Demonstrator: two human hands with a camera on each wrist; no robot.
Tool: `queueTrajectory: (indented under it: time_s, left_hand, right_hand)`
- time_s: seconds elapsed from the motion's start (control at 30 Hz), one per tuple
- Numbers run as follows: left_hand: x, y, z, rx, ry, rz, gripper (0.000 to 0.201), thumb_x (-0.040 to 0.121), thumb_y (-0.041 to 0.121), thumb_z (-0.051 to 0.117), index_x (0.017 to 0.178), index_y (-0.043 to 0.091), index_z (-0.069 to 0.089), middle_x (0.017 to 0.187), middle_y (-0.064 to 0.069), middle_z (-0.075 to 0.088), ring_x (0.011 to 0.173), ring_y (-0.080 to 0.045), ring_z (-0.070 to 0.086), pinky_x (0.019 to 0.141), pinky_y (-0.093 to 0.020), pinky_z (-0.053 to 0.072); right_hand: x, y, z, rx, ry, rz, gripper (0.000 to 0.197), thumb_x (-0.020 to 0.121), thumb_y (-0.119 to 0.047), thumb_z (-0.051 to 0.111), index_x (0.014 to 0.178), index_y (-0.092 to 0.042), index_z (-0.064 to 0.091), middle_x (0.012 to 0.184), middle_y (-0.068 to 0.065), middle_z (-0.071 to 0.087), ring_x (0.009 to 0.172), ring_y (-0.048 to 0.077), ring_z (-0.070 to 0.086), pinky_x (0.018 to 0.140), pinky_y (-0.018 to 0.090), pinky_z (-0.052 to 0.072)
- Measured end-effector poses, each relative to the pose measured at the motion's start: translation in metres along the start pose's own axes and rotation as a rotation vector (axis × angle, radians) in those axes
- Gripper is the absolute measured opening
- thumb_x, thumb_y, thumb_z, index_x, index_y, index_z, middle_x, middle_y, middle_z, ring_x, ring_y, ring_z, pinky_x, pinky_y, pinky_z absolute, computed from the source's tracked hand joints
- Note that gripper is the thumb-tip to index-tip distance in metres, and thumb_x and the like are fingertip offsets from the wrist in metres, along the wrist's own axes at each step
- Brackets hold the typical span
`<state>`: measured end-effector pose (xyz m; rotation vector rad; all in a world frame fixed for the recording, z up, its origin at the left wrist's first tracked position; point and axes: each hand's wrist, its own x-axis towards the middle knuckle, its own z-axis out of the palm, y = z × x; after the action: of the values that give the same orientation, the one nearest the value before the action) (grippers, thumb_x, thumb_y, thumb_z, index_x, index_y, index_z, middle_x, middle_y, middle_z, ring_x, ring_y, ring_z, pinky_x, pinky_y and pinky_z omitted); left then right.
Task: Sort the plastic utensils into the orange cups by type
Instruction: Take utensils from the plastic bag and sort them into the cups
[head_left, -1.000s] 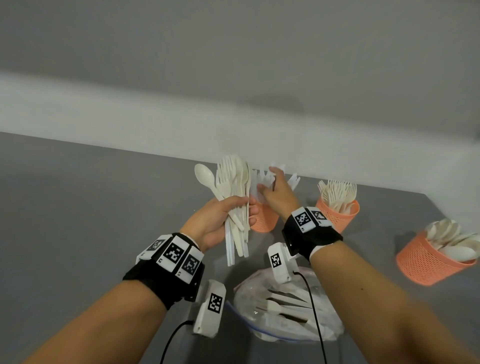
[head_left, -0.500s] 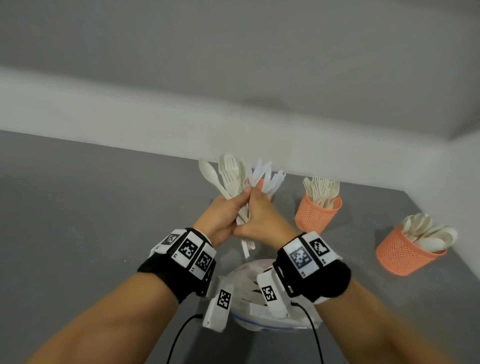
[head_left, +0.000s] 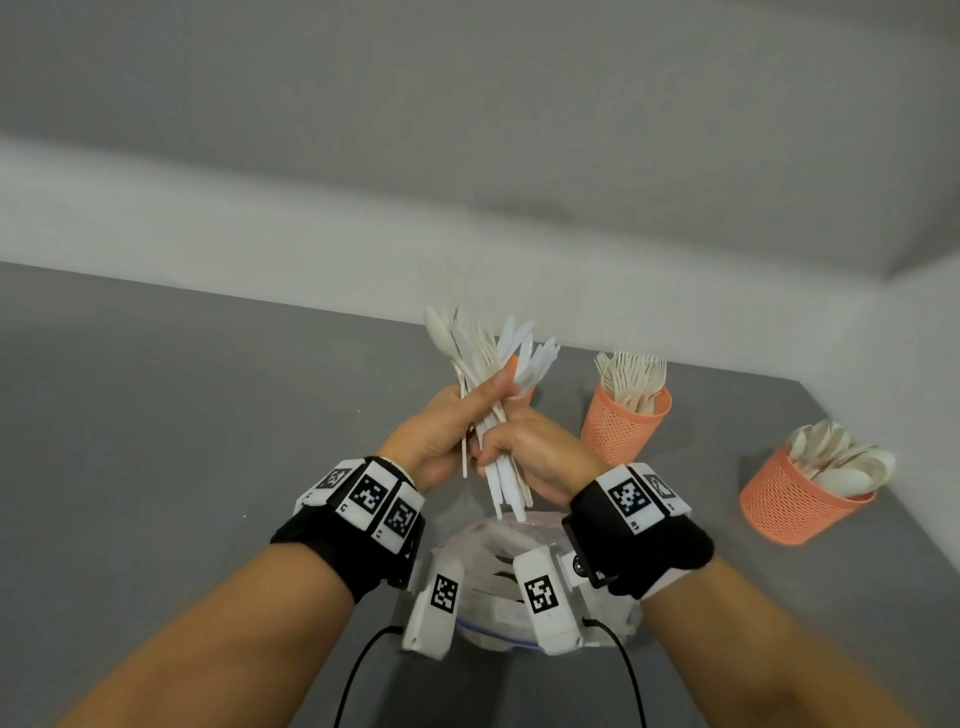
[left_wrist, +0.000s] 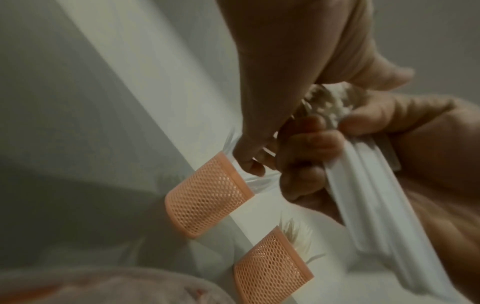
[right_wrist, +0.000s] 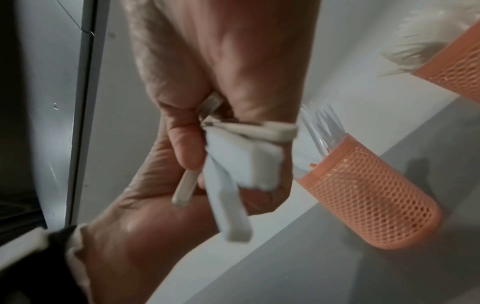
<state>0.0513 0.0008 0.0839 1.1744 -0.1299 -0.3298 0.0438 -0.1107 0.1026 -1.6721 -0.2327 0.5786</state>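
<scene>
My left hand (head_left: 462, 421) grips a mixed bundle of plastic utensils (head_left: 485, 353) upright above the table, heads fanned out at the top. My right hand (head_left: 524, 457) is curled round the white handles (right_wrist: 228, 185) at the bundle's lower end, touching the left hand. Three orange mesh cups stand beyond. The knife cup (left_wrist: 207, 195) is mostly hidden behind the bundle in the head view. To its right is the fork cup (head_left: 623, 421), and the spoon cup (head_left: 800, 499) stands farthest right. In the left wrist view the handles (left_wrist: 369, 195) run down past both hands.
A clear plastic bag (head_left: 493, 551) with more utensils lies on the grey table (head_left: 156, 441) just below my wrists. A white wall runs along the table's far edge and meets another on the right, close behind the spoon cup.
My right hand came back from the knife cup to the bundle and took hold of the handles low down. Both hands drew nearer to me.
</scene>
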Motion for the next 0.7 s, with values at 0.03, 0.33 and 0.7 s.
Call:
queueTrajectory:
  time_s: [0.03, 0.33, 0.7]
  left_hand:
    - [0.001, -0.003, -0.002, -0.051, -0.017, 0.003, 0.053, 0.04, 0.057, 0.085, 0.077, 0.02, 0.074, 0.082, 0.002, 0.073, 0.079, -0.012, 0.069, 0.075, -0.028, 0.056]
    - [-0.003, -0.002, 0.008, -0.215, 0.039, -0.065, 0.022, 0.078, 0.02, 0.063, 0.093, 0.004, 0.064, 0.083, -0.009, 0.068, 0.075, -0.016, 0.07, 0.069, -0.028, 0.058]
    - [0.003, -0.002, 0.013, -0.356, 0.223, 0.051, 0.011, 0.089, 0.003, 0.055, 0.096, 0.003, 0.062, 0.077, -0.007, 0.071, 0.07, -0.015, 0.07, 0.067, -0.028, 0.059]
  right_hand:
    - [-0.001, 0.002, -0.002, 0.031, -0.023, 0.014, 0.037, 0.061, 0.004, 0.048, 0.098, -0.004, 0.053, 0.064, 0.009, 0.047, 0.059, 0.015, 0.051, 0.055, 0.025, 0.045]
    - [-0.015, 0.006, -0.018, 0.252, -0.208, 0.214, 0.025, 0.096, -0.021, 0.042, 0.093, -0.001, 0.057, 0.072, 0.015, 0.061, 0.061, 0.023, 0.064, 0.061, 0.032, 0.055]
    - [-0.021, 0.013, -0.016, -0.545, 0.52, -0.422, 0.028, 0.087, -0.023, 0.062, 0.108, -0.008, 0.053, 0.094, -0.003, 0.052, 0.072, -0.001, 0.048, 0.065, 0.008, 0.041]
